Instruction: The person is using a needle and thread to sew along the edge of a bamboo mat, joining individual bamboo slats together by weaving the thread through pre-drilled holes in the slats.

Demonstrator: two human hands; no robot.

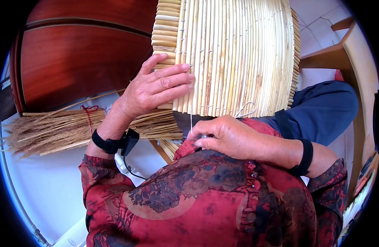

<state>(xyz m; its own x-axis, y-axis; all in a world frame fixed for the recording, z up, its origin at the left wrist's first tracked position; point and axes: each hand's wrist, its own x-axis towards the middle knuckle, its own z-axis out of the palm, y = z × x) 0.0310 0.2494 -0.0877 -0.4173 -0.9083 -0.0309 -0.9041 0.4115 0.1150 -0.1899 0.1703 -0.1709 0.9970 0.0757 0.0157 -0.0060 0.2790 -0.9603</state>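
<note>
A pale mat of reed sticks (pixel 234 49), stitched in rows with thread, fills the upper middle over my lap. My left hand (pixel 160 84) lies on its left part, fingers stretched across the sticks, beside a small metal tip (pixel 191 65). Below the mat's lower edge, my right hand (pixel 222 138) is closed on a white string (pixel 191 117) that runs up to the mat; a small grey item at its fingers is too hidden to name. A loop of string (pixel 246 109) lies at the mat's lower edge, right of centre.
A bundle of plumed dry stalks (pixel 49 127) with red ties lies at the left, below a reddish wooden panel (pixel 82 61). A wooden furniture frame (pixel 350 53) stands at the right, near my bent blue-clad leg (pixel 325 107). Pale floor tiles (pixel 317 24) show at upper right.
</note>
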